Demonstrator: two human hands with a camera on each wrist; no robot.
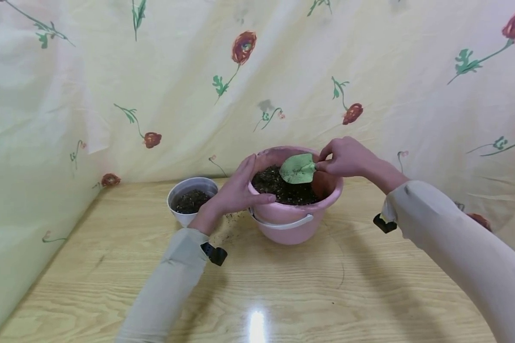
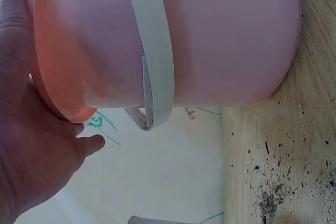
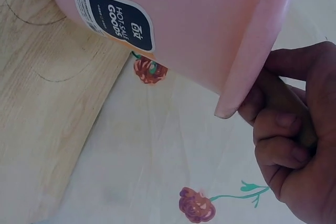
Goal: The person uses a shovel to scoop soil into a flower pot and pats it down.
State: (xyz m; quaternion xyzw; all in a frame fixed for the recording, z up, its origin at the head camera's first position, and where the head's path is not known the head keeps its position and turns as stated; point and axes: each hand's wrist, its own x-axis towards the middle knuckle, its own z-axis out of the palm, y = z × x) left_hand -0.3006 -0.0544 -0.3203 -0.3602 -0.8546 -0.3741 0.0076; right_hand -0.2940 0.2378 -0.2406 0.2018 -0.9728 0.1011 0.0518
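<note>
A pink bucket with a pale handle bar stands on the table, holding dark soil. My left hand grips its rim at the left, thumb along the front edge and fingers spread down the side. In my right hand is a small trowel with a light green blade, which lies over the soil inside the bucket with specks of dirt on it. The right wrist view shows curled fingers round the trowel's wooden handle, beside the rim.
Left of the bucket stands a white pot with some soil inside. Spilled crumbs of soil lie on the wooden table between them. A flowered cloth hangs behind and on the left.
</note>
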